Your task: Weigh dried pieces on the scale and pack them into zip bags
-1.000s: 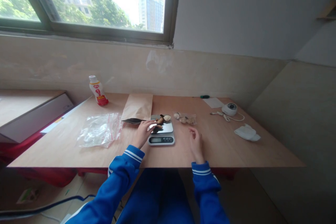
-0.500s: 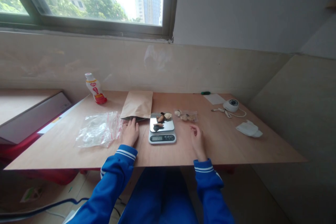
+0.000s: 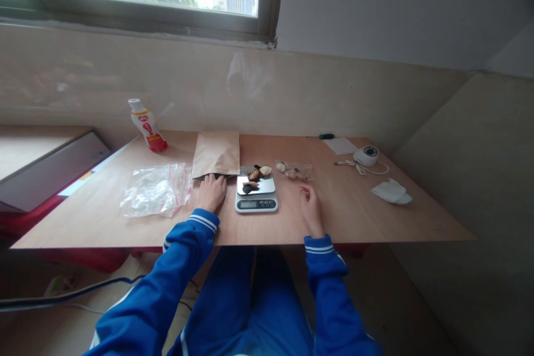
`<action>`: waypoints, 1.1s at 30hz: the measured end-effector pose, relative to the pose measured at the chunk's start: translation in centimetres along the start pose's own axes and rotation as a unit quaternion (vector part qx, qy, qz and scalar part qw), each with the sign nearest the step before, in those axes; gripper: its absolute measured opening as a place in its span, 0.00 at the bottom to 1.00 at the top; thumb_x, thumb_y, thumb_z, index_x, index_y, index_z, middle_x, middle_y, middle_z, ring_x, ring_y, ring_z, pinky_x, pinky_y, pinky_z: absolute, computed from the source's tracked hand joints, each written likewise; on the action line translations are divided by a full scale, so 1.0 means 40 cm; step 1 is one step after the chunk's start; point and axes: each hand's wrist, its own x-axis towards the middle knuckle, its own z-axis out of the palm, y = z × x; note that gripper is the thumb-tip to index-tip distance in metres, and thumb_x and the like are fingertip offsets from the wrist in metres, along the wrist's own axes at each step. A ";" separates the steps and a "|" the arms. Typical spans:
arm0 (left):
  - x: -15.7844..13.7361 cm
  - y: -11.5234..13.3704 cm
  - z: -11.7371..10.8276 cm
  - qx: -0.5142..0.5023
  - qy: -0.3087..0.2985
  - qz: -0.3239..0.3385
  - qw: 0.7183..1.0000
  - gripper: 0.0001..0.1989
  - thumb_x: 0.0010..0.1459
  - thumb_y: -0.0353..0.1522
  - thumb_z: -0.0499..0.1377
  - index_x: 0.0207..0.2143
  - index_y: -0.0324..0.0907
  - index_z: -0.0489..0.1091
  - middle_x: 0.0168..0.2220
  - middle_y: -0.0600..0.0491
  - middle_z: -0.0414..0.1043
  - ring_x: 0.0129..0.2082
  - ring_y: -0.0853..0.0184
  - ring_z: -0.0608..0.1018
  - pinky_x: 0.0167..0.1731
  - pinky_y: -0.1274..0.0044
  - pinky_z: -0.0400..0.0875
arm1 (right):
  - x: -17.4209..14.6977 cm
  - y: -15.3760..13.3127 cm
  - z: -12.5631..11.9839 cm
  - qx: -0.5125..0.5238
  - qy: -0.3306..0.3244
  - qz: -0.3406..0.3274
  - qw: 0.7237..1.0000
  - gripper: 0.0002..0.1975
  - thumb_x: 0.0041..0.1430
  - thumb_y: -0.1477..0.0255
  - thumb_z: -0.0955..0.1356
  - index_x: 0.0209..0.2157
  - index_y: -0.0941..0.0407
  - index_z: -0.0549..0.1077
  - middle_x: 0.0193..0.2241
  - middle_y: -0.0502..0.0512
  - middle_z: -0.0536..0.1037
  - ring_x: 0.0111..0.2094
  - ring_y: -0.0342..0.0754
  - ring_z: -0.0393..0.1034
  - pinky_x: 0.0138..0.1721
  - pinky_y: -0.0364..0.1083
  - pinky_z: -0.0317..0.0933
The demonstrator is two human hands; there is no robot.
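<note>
A small digital kitchen scale (image 3: pixel 256 195) sits on the wooden table (image 3: pixel 354 217) in front of me, with a few brown and pale pieces (image 3: pixel 254 173) lying on its steel plate. My left hand (image 3: pixel 211 192) rests just left of the scale, fingertips at the open mouth of a flat brown paper bag (image 3: pixel 217 153). My right hand (image 3: pixel 310 208) lies on the table to the right of the scale, fingers loosely curled, holding nothing. Beyond it lies a small clear bag of pale pieces (image 3: pixel 295 171).
An empty clear zip bag (image 3: pixel 154 190) lies to the left. A white and red drink bottle (image 3: pixel 144 124) stands at the back left. At the right are a white round device with a cable (image 3: pixel 366 156), a crumpled tissue (image 3: pixel 390 191), a paper sheet and a green pen.
My left hand left the scale plate and moved left to the mouth of the paper bag. The right hand stayed nearly still. My head tilted down a little.
</note>
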 end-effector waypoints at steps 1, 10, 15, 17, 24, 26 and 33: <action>-0.002 0.001 -0.002 0.001 0.003 -0.005 1.000 0.19 0.63 0.35 0.42 0.44 0.38 0.70 0.45 0.38 0.67 0.47 0.51 0.69 0.42 0.65 0.64 | 0.000 0.001 0.000 -0.001 0.000 -0.001 1.000 0.13 0.57 0.68 0.60 0.40 0.56 0.71 0.40 0.59 0.76 0.38 0.51 0.68 0.40 0.50 0.63; -0.022 0.009 0.001 0.020 0.040 -0.047 0.998 0.18 0.62 0.36 0.45 0.47 0.41 0.68 0.52 0.38 0.63 0.50 0.49 0.67 0.46 0.62 0.61 | -0.003 -0.017 -0.008 -0.005 -0.002 -0.001 1.000 0.14 0.58 0.67 0.59 0.41 0.57 0.71 0.40 0.61 0.75 0.39 0.52 0.69 0.43 0.52 0.63; -0.016 0.002 -0.001 0.001 0.025 -0.046 0.999 0.19 0.62 0.37 0.44 0.49 0.40 0.66 0.45 0.38 0.69 0.50 0.48 0.66 0.47 0.60 0.60 | 0.000 -0.006 -0.009 -0.013 -0.005 -0.004 1.000 0.14 0.57 0.67 0.60 0.41 0.57 0.71 0.41 0.61 0.75 0.39 0.53 0.69 0.41 0.52 0.64; -0.013 0.000 -0.002 -0.004 0.026 -0.040 0.999 0.19 0.62 0.36 0.44 0.48 0.38 0.67 0.44 0.39 0.70 0.50 0.47 0.66 0.47 0.59 0.60 | 0.000 -0.002 -0.008 -0.015 -0.002 -0.005 1.000 0.14 0.57 0.67 0.60 0.41 0.57 0.71 0.41 0.61 0.75 0.39 0.53 0.69 0.41 0.52 0.64; -0.010 -0.014 0.002 -0.010 0.071 -0.020 0.997 0.18 0.62 0.35 0.45 0.49 0.38 0.67 0.43 0.39 0.70 0.48 0.48 0.66 0.45 0.60 0.62 | 0.001 0.005 -0.006 -0.014 0.000 -0.008 1.000 0.14 0.58 0.66 0.60 0.41 0.57 0.70 0.40 0.61 0.75 0.38 0.52 0.69 0.41 0.52 0.64; -0.010 -0.021 0.005 -0.015 0.086 -0.016 0.996 0.17 0.61 0.36 0.47 0.48 0.40 0.68 0.43 0.39 0.70 0.47 0.48 0.67 0.43 0.61 0.62 | 0.001 0.007 -0.006 -0.014 -0.001 -0.009 1.000 0.14 0.57 0.66 0.60 0.41 0.57 0.70 0.40 0.60 0.75 0.38 0.52 0.69 0.41 0.52 0.64; -0.006 -0.043 0.020 -0.062 0.118 0.009 0.991 0.14 0.61 0.36 0.49 0.43 0.43 0.70 0.40 0.43 0.70 0.40 0.54 0.71 0.42 0.66 0.64 | 0.000 0.002 -0.009 -0.017 -0.001 -0.008 1.000 0.15 0.58 0.67 0.60 0.42 0.57 0.70 0.41 0.61 0.75 0.39 0.53 0.69 0.42 0.53 0.64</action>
